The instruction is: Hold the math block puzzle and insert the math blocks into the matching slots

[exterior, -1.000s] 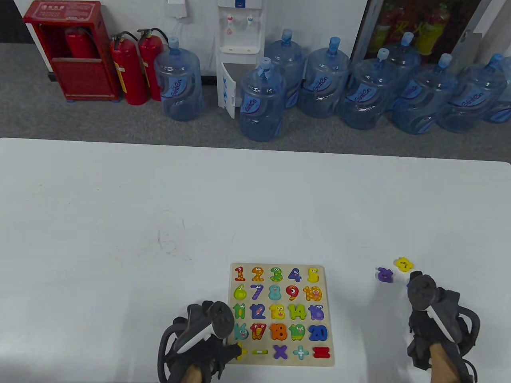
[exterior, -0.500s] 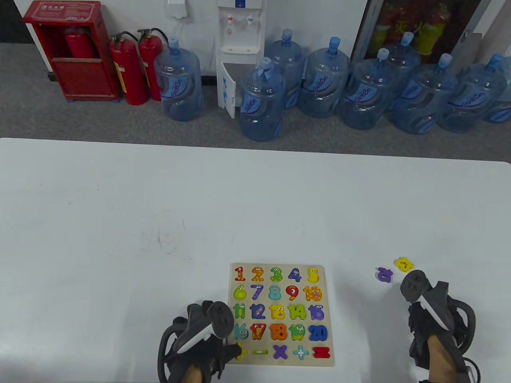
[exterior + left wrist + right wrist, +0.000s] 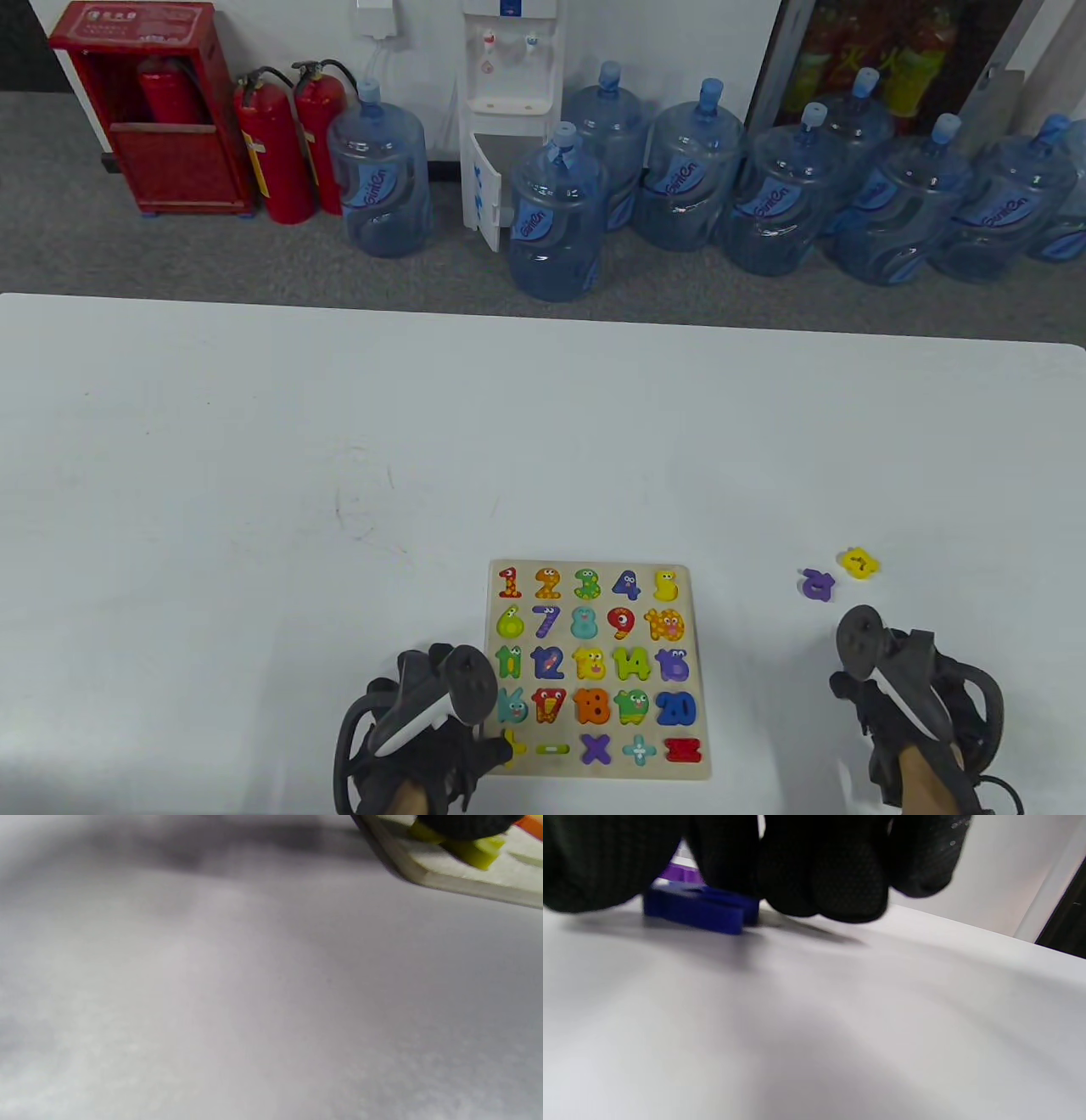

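Table view: my left hand [image 3: 424, 739] is pressing the near-left corner of the puzzle board [image 3: 700, 671], fingers on the yellow plus [image 3: 512, 747]; grip unclear. My right hand [image 3: 908, 722] is pinching a blue block [image 3: 700, 906] right of the board, near the purple block [image 3: 817, 585] and yellow block [image 3: 859, 562].

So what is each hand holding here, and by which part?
The left hand holds the board at its near-left corner. The right hand has its fingers on a blue block; a real grip cannot be told.
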{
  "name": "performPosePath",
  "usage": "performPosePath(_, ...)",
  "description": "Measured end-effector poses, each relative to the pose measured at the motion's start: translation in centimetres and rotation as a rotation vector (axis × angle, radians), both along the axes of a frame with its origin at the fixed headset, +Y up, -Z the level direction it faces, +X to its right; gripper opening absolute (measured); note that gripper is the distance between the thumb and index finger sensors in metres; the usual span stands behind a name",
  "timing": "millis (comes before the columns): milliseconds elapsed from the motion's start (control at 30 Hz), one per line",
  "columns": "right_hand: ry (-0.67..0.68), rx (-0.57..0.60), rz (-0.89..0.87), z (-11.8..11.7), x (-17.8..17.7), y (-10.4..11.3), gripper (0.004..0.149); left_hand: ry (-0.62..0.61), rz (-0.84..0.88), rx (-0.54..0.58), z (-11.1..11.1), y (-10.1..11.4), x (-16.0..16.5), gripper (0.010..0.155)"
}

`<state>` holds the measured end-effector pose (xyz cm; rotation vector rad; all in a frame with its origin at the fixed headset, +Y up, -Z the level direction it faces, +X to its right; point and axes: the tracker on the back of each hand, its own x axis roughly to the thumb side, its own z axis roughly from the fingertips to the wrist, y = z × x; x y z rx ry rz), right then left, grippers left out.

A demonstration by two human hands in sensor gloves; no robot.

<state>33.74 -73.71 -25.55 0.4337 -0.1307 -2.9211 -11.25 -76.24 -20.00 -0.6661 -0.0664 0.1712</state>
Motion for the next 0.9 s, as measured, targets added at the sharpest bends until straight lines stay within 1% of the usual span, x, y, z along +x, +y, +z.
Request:
performPosePath(67, 0.013, 0.060, -0.049, 0.3, 0.0, 0.7, 0.069, 0.000, 0.001, -0.002, 0.0, 0.0, 0.0, 0.092)
performPosePath(100, 0.033, 0.061, -0.078, 0.4, 0.0, 0.8, 0.069, 0.000, 0.001, -0.002, 0.0, 0.0, 0.0, 0.092)
performPosePath(167, 0.085, -0.008, -0.121, 0.4, -0.3, 0.6, 0.071, 0.001, 0.000, 0.000, 0.0, 0.0, 0.0, 0.092)
performPosePath(233, 0.099, -0.083, -0.080, 0.1, -0.6, -0.2, 0.075, 0.001, -0.001, 0.000, 0.0, 0.0, 0.0, 0.092)
performPosePath(267, 0.091, -0.097, -0.057, -0.1, -0.7, -0.6, 0.072, 0.001, 0.000, -0.001, 0.0, 0.0, 0.0, 0.092)
performPosePath(300, 0.078, -0.097, -0.051, -0.2, -0.9, -0.5, 0.067, 0.002, 0.001, -0.001, 0.0, 0.0, 0.0, 0.092)
performPosePath(367, 0.087, -0.039, -0.057, -0.1, -1.2, -0.6, 0.063, 0.001, -0.001, 0.000, 0.1, 0.0, 0.0, 0.092)
performPosePath(567, 0.120, -0.042, -0.037, 0.1, -1.6, -0.7, 0.063, 0.002, -0.001, -0.001, 0.1, 0.0, 0.0, 0.092)
performPosePath(900, 0.233, -0.045, -0.005, 0.3, -4.3, -0.8, 0.064, 0.000, -0.001, 0.000, 0.0, 0.0, 0.1, 0.092)
